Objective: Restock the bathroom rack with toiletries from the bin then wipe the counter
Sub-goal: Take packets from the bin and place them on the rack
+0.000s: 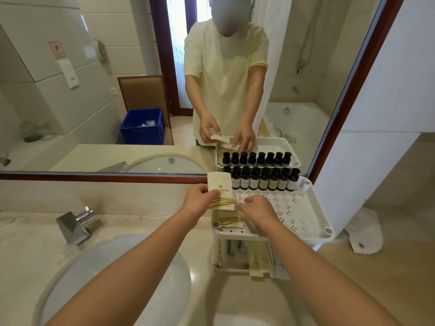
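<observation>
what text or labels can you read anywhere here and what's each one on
Nothing reads clearly enough to quote.
packet in the left hand: gold flower logo, a row of dark characters below it, too blurred to read.
bottles on the rack: pale labels, print too small.
wall sign in the mirror: red figure, no legible words.
white cloth at right: dark flower logo only.

left hand (199,200) pinches a cream sachet (220,190) upright over the white rack (313,215) top tier. right hand (260,212) just beside it, fingertips down on the tier. dark bottles (264,180) line the back edge.
</observation>
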Tool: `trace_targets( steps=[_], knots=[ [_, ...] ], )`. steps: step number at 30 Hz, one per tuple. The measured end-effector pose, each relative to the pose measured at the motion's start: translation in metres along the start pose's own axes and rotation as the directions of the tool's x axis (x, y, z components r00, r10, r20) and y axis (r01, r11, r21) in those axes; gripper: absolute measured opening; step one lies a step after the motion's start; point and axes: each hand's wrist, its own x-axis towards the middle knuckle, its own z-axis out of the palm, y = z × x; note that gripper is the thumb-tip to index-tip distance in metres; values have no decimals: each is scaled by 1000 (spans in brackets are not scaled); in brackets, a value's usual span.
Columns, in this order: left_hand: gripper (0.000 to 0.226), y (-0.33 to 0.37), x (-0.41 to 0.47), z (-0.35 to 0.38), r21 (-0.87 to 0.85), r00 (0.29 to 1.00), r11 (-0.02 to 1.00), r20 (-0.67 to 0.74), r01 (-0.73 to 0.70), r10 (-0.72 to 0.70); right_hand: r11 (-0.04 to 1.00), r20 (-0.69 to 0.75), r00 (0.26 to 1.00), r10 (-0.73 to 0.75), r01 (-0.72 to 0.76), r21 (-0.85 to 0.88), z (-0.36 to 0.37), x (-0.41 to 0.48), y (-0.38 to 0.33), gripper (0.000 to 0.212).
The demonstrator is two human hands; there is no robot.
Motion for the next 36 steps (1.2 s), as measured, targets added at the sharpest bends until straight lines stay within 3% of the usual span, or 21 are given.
trace_targets(
  steps=[2, 5, 8, 11, 14, 19, 24, 27, 31, 36],
  knots=[
    [26, 2, -1, 4, 1, 1000, 1000, 14, 5, -5, 979, -48, 999, -16, 25, 202, -5, 3, 1, 22],
    [35, 4, -3, 11, 1, 998, 1000, 54, 10, -10, 906, 0, 1000, -27, 25, 422, -14, 3, -4, 14],
    [52, -1, 2, 21, 103, 998, 995, 66, -8, 2, 920, 24, 1000, -17, 6, 392, -15, 3, -1, 33],
    [64, -7, 3, 27, 388, 994, 915, 60, -108, 93, 927, -3, 998, 57, -52, 372, -13, 8, 8, 41],
    [55, -13, 1, 24, 641, 986, 751, 50, -155, 161, 936, 36, 994, 101, -107, 337, -8, 12, 17, 44],
    [44, -21, 1, 21, 740, 966, 642, 42, -201, 254, 968, 40, 996, 82, -89, 233, 3, 19, 25, 47],
    [44, -24, -1, 20, 697, 954, 678, 30, -235, 299, 999, -20, 1000, 15, -14, 40, 3, 14, 24, 56],
    [40, -29, -3, 17, 607, 959, 760, 11, -233, 285, 993, -19, 999, -36, 37, 112, 1, 12, 22, 51],
    [32, -31, -11, 12, 330, 967, 925, -106, -187, 233, 970, -46, 983, -179, 184, 160, -7, 1, 10, 41],
    [32, -29, -32, -10, 99, 955, 983, -240, -154, 174, 914, 14, 938, -347, 335, 227, -2, -18, -11, 42]
  ],
)
